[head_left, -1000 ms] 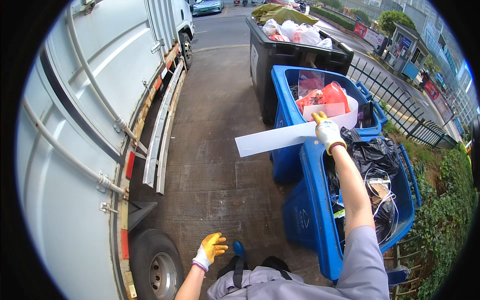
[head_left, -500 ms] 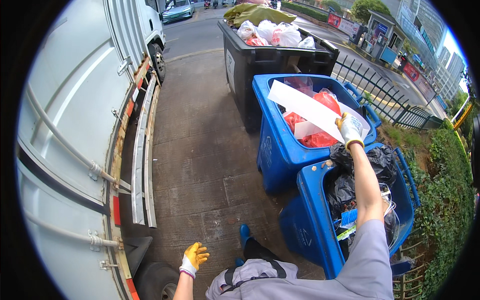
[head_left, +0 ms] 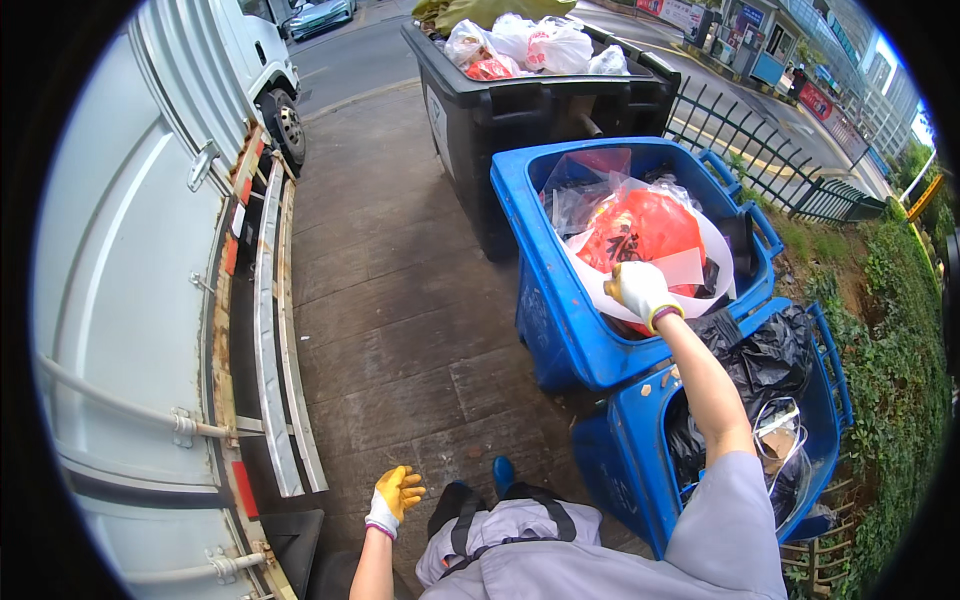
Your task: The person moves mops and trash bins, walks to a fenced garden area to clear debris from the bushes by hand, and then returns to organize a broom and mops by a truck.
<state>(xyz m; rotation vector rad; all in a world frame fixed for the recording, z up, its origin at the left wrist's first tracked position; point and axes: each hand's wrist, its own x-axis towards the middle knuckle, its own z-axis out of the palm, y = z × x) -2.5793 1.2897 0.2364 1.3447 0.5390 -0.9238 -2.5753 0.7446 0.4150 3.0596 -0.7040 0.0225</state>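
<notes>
My right hand (head_left: 641,287), in a white glove with a yellow palm, reaches over the middle blue wheelie bin (head_left: 512,185). Its fingers are closed at the near edge of a white flexible sheet (head_left: 718,258), which curves around a red plastic bag (head_left: 640,232) inside. Clear plastic (head_left: 573,192) lies behind the red bag. My left hand (head_left: 395,496), gloved the same way, hangs low above the pavement with its fingers apart and nothing in them.
A black dumpster (head_left: 480,110) heaped with white bags (head_left: 555,45) stands beyond. Nearer is another blue bin (head_left: 628,455) holding black bags (head_left: 775,352). A white truck (head_left: 130,250) with metal side rails (head_left: 270,330) lines the left. A fence (head_left: 745,145) and hedge (head_left: 880,400) border the right.
My right hand has moved down and left over the bin. The white sheet, straight and lying across the bin before, now bends around the red bag. My left hand has barely moved.
</notes>
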